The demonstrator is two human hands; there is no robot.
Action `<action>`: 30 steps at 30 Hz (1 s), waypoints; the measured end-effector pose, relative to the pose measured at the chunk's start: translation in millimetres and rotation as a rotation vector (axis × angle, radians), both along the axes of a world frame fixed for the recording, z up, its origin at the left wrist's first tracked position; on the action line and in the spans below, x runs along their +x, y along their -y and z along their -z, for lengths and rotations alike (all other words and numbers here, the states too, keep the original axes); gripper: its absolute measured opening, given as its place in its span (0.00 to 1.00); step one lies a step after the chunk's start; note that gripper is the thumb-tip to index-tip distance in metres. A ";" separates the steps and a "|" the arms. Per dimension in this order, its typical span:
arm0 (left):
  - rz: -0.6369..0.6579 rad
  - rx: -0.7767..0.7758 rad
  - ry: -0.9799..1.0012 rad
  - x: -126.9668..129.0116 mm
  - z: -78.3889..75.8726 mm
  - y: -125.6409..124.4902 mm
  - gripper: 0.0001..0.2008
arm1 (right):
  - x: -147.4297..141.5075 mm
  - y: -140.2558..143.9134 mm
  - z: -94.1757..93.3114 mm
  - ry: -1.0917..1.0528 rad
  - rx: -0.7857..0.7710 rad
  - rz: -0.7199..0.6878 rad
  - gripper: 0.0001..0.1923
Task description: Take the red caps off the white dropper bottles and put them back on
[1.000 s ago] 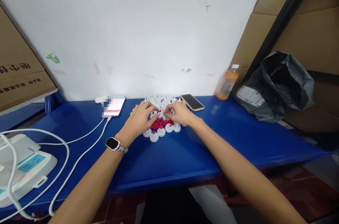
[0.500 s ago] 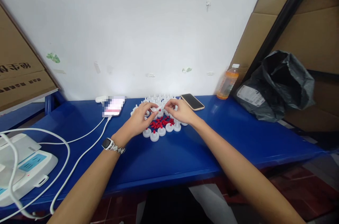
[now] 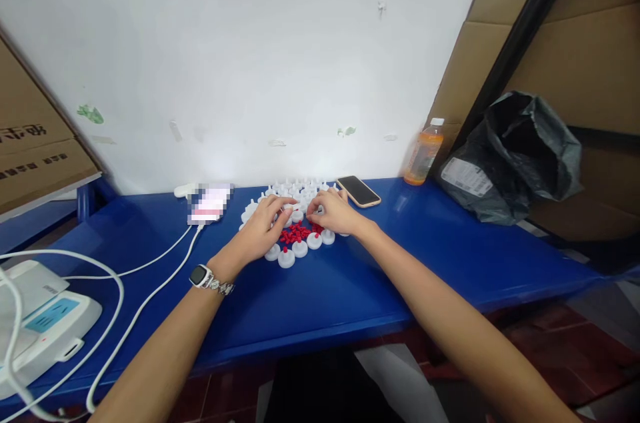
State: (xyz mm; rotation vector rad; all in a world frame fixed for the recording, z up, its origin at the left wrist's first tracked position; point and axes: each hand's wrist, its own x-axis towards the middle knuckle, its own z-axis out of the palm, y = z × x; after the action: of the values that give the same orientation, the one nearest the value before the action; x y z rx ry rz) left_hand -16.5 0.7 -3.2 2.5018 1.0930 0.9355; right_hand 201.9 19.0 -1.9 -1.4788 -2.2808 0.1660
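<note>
On the blue table stand several white round caps with pointed spouts, some topped with small red tips. A loose heap of small red tips lies in their midst. My left hand is at the left of the heap, its thumb and fingers closed round a white spout cap, partly hidden by the fingers. My right hand is just right of it, above the heap's right side. Its thumb and forefinger are pinched together; whatever is between them is too small to make out.
A phone lies behind my right hand, and another phone with a charging cable is at the left. A power strip with looping white cables takes up the left front. An orange drink bottle and a grey plastic bag stand right.
My right hand has moved down slightly, its fingertips lower over the red tips. The left hand stays near its place with the white cap. The whole view has shifted a little.
</note>
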 end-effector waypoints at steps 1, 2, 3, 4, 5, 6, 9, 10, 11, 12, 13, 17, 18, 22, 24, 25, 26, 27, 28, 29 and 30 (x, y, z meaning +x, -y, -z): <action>-0.008 0.002 -0.001 -0.1 -0.9 0.5 0.20 | 1.3 0.3 -0.1 -0.021 0.004 0.005 0.08; -0.014 0.003 -0.004 -0.3 -1.6 0.8 0.20 | 2.1 1.1 -0.5 -0.035 0.006 0.006 0.07; -0.019 0.002 -0.006 -0.4 -2.2 1.0 0.20 | 2.4 2.4 -1.0 -0.041 0.008 0.003 0.07; -0.024 0.000 -0.008 -0.6 -2.7 1.1 0.20 | 2.1 4.1 -1.8 -0.043 0.009 -0.005 0.07; -0.030 -0.002 -0.010 -0.8 -3.0 1.2 0.20 | 1.3 6.2 -2.9 -0.043 0.009 -0.016 0.08; -0.035 -0.003 -0.011 -1.0 -3.2 1.2 0.20 | -0.1 8.5 -4.2 -0.039 0.006 -0.032 0.08; -0.047 0.007 -0.013 -1.9 -3.8 1.2 0.20 | -5.5 14.6 -9.1 -0.005 -0.035 -0.081 0.10; -0.052 0.010 -0.014 -2.3 -4.0 1.3 0.20 | -7.3 15.6 -10.7 0.011 -0.059 -0.089 0.10; -0.057 0.010 -0.014 -2.6 -4.1 1.4 0.20 | -9.0 16.0 -12.0 0.026 -0.083 -0.092 0.10; -0.063 0.009 -0.014 -2.9 -4.3 1.4 0.20 | -10.6 15.7 -13.0 0.041 -0.107 -0.091 0.10; -0.066 0.006 -0.014 -3.0 -4.3 1.4 0.20 | -12.0 14.7 -13.6 0.055 -0.127 -0.087 0.09; -0.055 0.009 -0.012 -3.4 -3.8 0.7 0.20 | -14.8 8.8 -12.6 0.076 -0.188 -0.098 0.05; -0.054 0.013 -0.010 -3.7 -3.6 0.3 0.20 | -14.6 8.0 -12.1 0.059 -0.190 -0.104 0.05; -0.064 0.033 0.003 -5.8 -3.4 -0.9 0.20 | -9.8 8.5 -11.4 -0.130 -0.120 -0.091 0.03; -0.063 0.039 0.018 -6.3 -4.1 -0.4 0.20 | -7.1 9.2 -11.2 -0.302 -0.123 -0.113 0.03; -0.064 0.039 0.028 -6.2 -4.6 0.1 0.20 | -6.3 9.2 -10.9 -0.408 -0.151 -0.137 0.03; -0.064 0.037 0.037 -5.8 -5.2 0.8 0.20 | -6.2 9.0 -10.4 -0.523 -0.183 -0.163 0.04; -0.064 0.034 0.047 -5.1 -5.8 1.7 0.20 | -6.6 8.6 -9.8 -0.642 -0.214 -0.184 0.05; -0.064 0.030 0.057 -4.3 -6.2 2.5 0.20 | -7.7 8.2 -9.0 -0.754 -0.241 -0.203 0.07; -0.064 0.025 0.066 -3.4 -6.6 3.3 0.20 | -9.4 7.8 -8.3 -0.853 -0.260 -0.218 0.09; -0.063 0.021 0.075 -2.4 -6.8 4.1 0.20 | -11.4 7.7 -7.6 -0.935 -0.268 -0.229 0.10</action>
State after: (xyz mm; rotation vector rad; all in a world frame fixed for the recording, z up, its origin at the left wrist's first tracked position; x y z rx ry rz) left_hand -18.9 -3.4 3.5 2.4403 1.1506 1.0545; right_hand 190.5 11.3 5.6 -0.9207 -1.6548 1.0233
